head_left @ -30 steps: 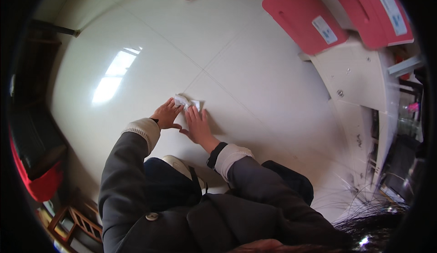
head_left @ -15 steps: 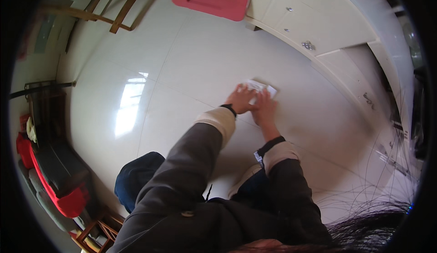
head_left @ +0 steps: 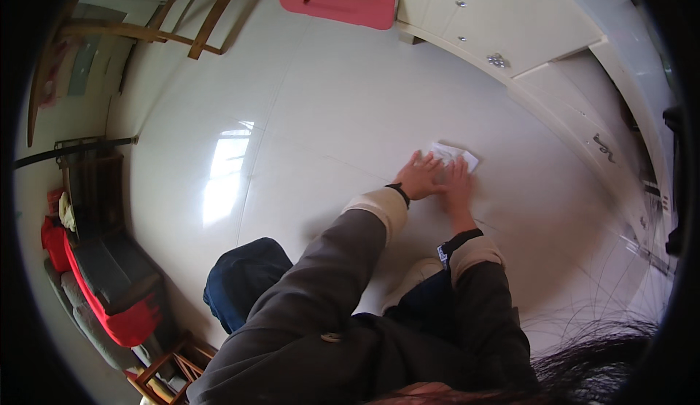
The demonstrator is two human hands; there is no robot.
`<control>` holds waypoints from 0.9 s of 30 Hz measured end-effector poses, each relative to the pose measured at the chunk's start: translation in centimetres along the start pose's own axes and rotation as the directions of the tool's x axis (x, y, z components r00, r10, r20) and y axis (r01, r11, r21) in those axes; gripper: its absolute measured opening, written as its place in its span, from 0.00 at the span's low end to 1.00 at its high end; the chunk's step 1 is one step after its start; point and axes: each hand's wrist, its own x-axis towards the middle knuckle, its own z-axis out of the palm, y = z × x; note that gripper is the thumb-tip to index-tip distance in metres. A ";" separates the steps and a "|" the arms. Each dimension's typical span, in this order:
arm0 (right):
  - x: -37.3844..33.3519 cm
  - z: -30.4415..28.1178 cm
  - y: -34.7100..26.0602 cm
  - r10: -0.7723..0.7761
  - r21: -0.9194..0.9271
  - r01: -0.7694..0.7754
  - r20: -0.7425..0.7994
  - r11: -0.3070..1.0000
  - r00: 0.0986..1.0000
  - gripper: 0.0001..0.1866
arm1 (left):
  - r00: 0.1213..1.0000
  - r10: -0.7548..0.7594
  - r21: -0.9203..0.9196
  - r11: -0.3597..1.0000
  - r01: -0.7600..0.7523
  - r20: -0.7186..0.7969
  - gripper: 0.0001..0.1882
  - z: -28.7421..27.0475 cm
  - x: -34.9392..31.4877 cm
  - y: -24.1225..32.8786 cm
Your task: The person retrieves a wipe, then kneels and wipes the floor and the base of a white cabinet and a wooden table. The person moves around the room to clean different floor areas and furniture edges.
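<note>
A folded white tissue or thin cloth (head_left: 462,154) lies flat on the pale tiled floor (head_left: 350,99). On its near left edge rest the outstretched fingers of my left hand (head_left: 421,177). My right hand (head_left: 459,186) lies beside it, palm down, with its fingertips on the same white piece. The two hands almost touch at the thumbs, and both have their fingers extended rather than wrapped round anything. What lies beneath the palms is hidden.
Cream cabinets with drawers (head_left: 503,26) curve along the right. A pink-red box or panel (head_left: 335,0) stands at the far side. Wooden chair parts (head_left: 211,15) are at the far left, and a dark seat with red cloth (head_left: 124,321) at the near left. My bent knee (head_left: 244,281) is close by.
Both hands and the white tissue have moved a little to the right across the floor, towards the cabinets. The whole view has also shifted slightly. The fingers stay flat on it.
</note>
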 end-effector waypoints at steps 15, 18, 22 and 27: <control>-4.0 4.5 -30.7 -0.786 0.069 0.820 0.339 0.568 0.517 0.33 | 0.698 -0.713 -0.171 0.681 0.712 0.070 0.47 4.4 -33.7 -13.9; -6.0 4.6 -30.2 -0.838 -0.018 0.893 0.337 0.449 0.429 0.34 | 0.661 -0.740 -0.210 0.632 0.746 0.124 0.48 7.4 -34.9 -10.5; -3.8 2.9 -24.4 -0.880 -0.023 0.956 0.385 0.294 0.279 0.35 | 0.806 -0.588 -0.121 0.797 0.591 0.064 0.51 8.8 -31.1 -5.4; 2.3 0.2 -15.5 -0.760 -0.070 0.814 0.320 0.577 0.566 0.31 | 0.859 -0.505 -0.091 0.863 0.498 -0.088 0.50 5.2 -19.2 -5.4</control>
